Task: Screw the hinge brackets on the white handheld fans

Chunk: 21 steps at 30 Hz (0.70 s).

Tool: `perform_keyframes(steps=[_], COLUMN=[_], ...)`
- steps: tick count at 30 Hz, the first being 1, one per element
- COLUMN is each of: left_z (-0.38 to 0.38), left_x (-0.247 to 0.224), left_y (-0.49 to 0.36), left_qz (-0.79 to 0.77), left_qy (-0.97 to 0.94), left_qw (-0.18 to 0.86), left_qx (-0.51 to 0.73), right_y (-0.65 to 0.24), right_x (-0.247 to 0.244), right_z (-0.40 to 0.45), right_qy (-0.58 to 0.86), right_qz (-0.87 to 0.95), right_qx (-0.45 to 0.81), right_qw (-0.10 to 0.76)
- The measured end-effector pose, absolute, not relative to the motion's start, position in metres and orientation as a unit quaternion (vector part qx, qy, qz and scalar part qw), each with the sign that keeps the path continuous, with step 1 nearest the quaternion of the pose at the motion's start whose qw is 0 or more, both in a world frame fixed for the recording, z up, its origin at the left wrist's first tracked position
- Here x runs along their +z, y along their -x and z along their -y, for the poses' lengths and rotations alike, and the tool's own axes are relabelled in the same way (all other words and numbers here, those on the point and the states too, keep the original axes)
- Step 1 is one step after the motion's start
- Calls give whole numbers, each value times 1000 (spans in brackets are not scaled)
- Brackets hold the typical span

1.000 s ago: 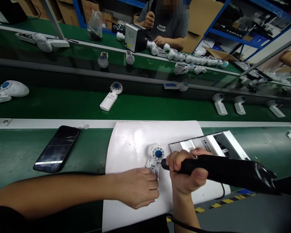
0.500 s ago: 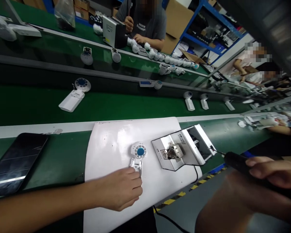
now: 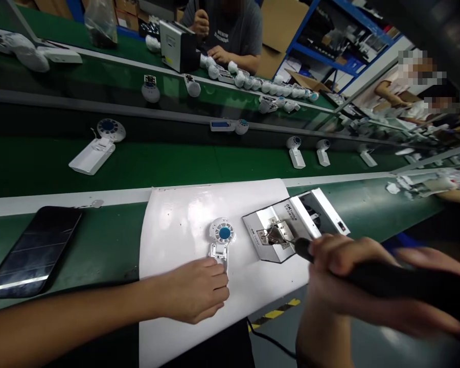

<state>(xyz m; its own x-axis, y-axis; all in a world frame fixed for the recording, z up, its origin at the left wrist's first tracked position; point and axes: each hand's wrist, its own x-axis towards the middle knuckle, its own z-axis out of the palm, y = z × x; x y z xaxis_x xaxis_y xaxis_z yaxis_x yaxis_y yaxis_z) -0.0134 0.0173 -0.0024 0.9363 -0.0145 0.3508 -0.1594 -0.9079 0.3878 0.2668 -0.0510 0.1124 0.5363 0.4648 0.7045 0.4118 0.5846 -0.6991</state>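
Observation:
On the white work mat (image 3: 176, 209) lies a white handheld device (image 3: 219, 240) with a round vented head and a blue disc at its middle. My left hand (image 3: 199, 291) is closed over its handle end, which is mostly hidden under the fingers. To the right, my right hand (image 3: 352, 271) grips a black electric screwdriver (image 3: 303, 248). Its tip reaches the metal pick-up plate of a silver screw feeder (image 3: 266, 214), which stands tilted on the mat; whether a screw is on the tip is too small to tell.
A black phone (image 3: 34, 250) lies at the left. Behind the mat, a green conveyor belt (image 3: 168, 163) carries several similar white devices (image 3: 94, 153). Across it, a person in a grey shirt (image 3: 237, 38) sits by a silver-and-black box (image 3: 178, 46). A black cable (image 3: 268, 338) hangs below the mat.
My right hand has moved left with the screwdriver, bringing its tip from the feeder's right edge to the pick-up plate. My left hand stays on the device. The belt's nearest device has shifted left.

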Motion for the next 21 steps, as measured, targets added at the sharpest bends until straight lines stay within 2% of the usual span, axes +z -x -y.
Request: perform_keyframes(steps=[5, 16, 21], left_z=[-17, -18, -18], left_x=[-6, -6, -8], left_y=[13, 9, 9], left_qz=[51, 58, 59], left_qy=[-956, -960, -959], left_qw=[208, 194, 192], left_qx=[198, 194, 201], right_y=[-243, -188, -180], right_x=[94, 80, 70], right_z=[6, 12, 7], right_qy=[441, 352, 362], right_qz=[524, 530, 518], right_qx=[37, 217, 223], right_qw=[728, 741, 742])
